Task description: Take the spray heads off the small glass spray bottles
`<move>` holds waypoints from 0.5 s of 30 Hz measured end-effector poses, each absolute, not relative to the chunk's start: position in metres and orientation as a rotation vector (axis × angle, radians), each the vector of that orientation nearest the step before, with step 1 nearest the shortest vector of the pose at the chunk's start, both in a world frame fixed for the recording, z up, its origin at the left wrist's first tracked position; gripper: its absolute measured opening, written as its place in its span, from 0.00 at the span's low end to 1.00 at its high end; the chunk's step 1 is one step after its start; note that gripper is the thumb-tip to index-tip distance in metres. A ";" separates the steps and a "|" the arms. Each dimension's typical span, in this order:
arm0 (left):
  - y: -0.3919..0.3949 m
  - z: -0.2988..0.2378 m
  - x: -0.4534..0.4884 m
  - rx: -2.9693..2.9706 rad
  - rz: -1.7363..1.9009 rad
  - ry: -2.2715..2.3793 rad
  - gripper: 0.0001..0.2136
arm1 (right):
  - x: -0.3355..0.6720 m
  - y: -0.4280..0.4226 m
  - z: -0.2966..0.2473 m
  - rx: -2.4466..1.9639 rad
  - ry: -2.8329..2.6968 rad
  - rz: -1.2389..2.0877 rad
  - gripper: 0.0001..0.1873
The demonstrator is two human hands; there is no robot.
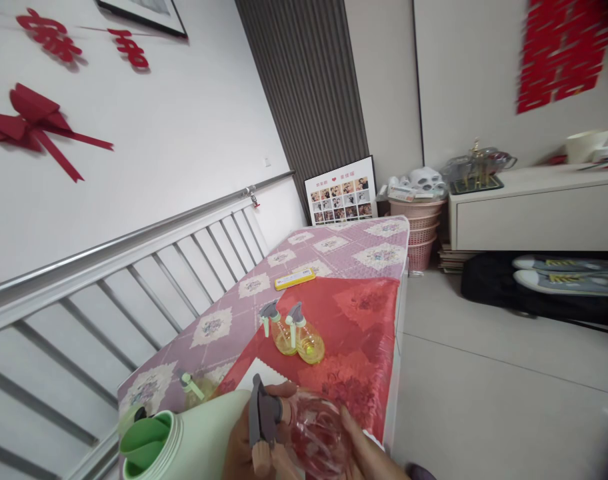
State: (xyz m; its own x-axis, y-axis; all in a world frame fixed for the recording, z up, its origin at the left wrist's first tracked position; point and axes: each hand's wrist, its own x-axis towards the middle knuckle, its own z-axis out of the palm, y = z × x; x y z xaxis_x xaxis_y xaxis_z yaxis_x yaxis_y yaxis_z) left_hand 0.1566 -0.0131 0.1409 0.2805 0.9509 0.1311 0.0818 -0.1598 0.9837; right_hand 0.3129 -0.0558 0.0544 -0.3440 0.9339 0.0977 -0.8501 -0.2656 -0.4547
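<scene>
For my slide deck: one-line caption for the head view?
Two hands hold a clear spray bottle beside a green jug on a patterned table.

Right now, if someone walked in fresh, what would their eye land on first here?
Most likely the clear spray bottle with its grey trigger, gripped by the left hand and right hand at the bottom edge, beside a pale green jug. Behind them, two yellow spray bottles stand on the red tablecloth.
</scene>
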 end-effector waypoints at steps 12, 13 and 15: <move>-0.028 0.141 0.181 1.223 1.288 0.789 0.19 | 0.313 -0.044 0.018 -0.203 -0.502 1.747 0.31; -0.028 0.140 0.181 1.197 1.255 0.729 0.20 | 0.314 -0.044 0.019 -0.198 -0.508 1.754 0.32; -0.028 0.139 0.180 1.161 1.169 0.630 0.19 | 0.317 -0.044 0.020 -0.192 -0.508 1.749 0.32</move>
